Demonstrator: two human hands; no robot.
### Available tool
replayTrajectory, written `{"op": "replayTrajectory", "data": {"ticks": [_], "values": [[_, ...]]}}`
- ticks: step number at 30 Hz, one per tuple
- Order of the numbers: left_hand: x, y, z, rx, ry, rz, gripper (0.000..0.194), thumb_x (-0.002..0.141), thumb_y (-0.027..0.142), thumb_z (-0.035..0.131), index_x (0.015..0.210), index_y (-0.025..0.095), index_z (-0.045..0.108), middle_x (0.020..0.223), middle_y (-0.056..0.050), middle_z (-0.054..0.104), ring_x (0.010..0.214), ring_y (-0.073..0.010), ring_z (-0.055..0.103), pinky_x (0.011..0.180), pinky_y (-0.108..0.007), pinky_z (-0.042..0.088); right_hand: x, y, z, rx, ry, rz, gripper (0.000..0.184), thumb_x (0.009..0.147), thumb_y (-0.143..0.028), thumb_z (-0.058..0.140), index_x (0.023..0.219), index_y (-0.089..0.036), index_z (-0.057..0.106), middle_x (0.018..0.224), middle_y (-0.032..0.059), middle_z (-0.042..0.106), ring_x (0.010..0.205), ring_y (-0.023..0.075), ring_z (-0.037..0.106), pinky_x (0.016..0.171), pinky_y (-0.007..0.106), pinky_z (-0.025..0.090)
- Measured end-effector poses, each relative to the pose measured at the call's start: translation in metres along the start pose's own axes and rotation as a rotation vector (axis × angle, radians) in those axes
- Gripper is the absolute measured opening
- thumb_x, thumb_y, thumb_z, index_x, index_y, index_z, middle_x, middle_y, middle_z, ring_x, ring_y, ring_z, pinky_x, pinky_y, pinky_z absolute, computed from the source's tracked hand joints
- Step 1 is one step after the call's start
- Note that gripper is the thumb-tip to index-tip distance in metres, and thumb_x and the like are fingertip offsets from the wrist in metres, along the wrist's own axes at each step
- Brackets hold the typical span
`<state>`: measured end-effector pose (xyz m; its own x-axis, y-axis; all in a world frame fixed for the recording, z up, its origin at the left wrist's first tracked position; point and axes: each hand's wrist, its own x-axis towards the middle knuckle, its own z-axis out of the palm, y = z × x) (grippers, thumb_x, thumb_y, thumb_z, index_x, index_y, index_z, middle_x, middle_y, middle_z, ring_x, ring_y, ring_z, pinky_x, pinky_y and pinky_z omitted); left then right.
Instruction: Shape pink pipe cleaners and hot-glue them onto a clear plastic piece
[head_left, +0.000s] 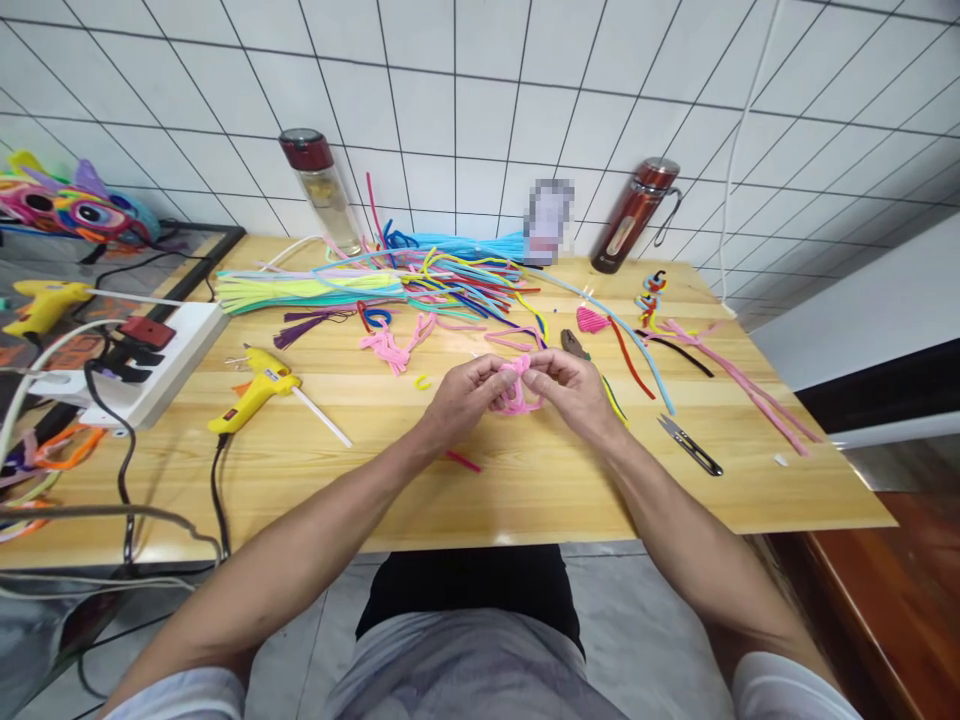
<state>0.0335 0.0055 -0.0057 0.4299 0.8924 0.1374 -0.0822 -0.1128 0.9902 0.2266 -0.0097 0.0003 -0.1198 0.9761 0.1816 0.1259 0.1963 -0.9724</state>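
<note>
Between my two hands, over the middle of the wooden table, is a pink pipe cleaner piece (517, 398) bent into loops. My left hand (466, 393) pinches it from the left with thumb and forefinger. From the other side my right hand (571, 388) grips its upper part, the thumbs close together. Another bent pink pipe cleaner shape (390, 345) lies behind and left of my hands. A short dark pink piece (463, 461) rests in front of my left hand. Pliers (574, 345) lie just behind my right hand, partly hidden.
A yellow glue gun (259, 388) with its cord stands left, near a white power strip (161, 365). Bundled pipe cleaners (315, 290) stretch along the back. Thread snips (691, 445) lie right. A glass bottle (324, 190) and a brown flask (636, 215) stand by the tiled wall.
</note>
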Motion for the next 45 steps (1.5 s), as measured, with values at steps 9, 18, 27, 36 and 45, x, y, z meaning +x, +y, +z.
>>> {"op": "replayTrajectory", "data": {"ticks": [9, 18, 27, 36, 45], "values": [[-0.003, -0.005, -0.003, 0.108, 0.015, 0.052, 0.036, 0.088, 0.047, 0.073, 0.106, 0.016, 0.072, 0.077, -0.001, 0.068, 0.064, -0.0112, 0.058, 0.062, -0.024, 0.047, -0.003, -0.008, 0.003, -0.011, 0.037, 0.013, 0.037, 0.08, -0.052, 0.08, 0.096, -0.02, 0.07, 0.086, 0.003, 0.073, 0.079, 0.0177, 0.068, 0.074, 0.031, 0.054], [-0.005, -0.004, -0.006, 0.175, 0.068, 0.093, 0.024, 0.092, 0.037, 0.066, 0.102, 0.016, 0.072, 0.081, -0.001, 0.067, 0.07, -0.012, 0.057, 0.066, -0.024, 0.045, 0.0, 0.0, -0.004, -0.132, 0.068, 0.053, 0.019, 0.08, -0.038, 0.071, 0.085, -0.02, 0.069, 0.074, 0.0003, 0.069, 0.067, 0.0153, 0.061, 0.065, 0.029, 0.047], [0.003, 0.0, -0.012, -0.057, 0.138, -0.005, 0.031, 0.082, 0.047, 0.074, 0.086, 0.016, 0.07, 0.066, 0.003, 0.057, 0.059, -0.0099, 0.047, 0.057, -0.024, 0.038, -0.004, -0.012, -0.019, -0.462, -0.148, -0.162, 0.011, 0.082, -0.02, 0.062, 0.076, -0.02, 0.071, 0.074, 0.0002, 0.069, 0.07, 0.0151, 0.061, 0.066, 0.028, 0.043], [0.004, -0.003, -0.014, -0.094, 0.163, 0.002, 0.031, 0.083, 0.046, 0.076, 0.084, 0.017, 0.067, 0.067, 0.002, 0.062, 0.06, -0.0101, 0.054, 0.062, -0.024, 0.044, -0.006, -0.009, -0.01, -0.605, 0.117, -0.419, 0.025, 0.09, -0.041, 0.074, 0.107, -0.023, 0.071, 0.107, 0.0079, 0.074, 0.101, 0.0253, 0.067, 0.091, 0.041, 0.051], [-0.003, -0.007, 0.003, -0.119, 0.109, 0.013, 0.034, 0.083, 0.047, 0.079, 0.093, 0.017, 0.065, 0.078, -0.001, 0.071, 0.07, -0.0128, 0.065, 0.067, -0.025, 0.051, -0.011, -0.001, 0.012, -0.786, 0.172, -0.501, 0.008, 0.096, -0.029, 0.065, 0.096, -0.022, 0.065, 0.09, 0.0065, 0.077, 0.086, 0.0237, 0.072, 0.082, 0.039, 0.052]]}}
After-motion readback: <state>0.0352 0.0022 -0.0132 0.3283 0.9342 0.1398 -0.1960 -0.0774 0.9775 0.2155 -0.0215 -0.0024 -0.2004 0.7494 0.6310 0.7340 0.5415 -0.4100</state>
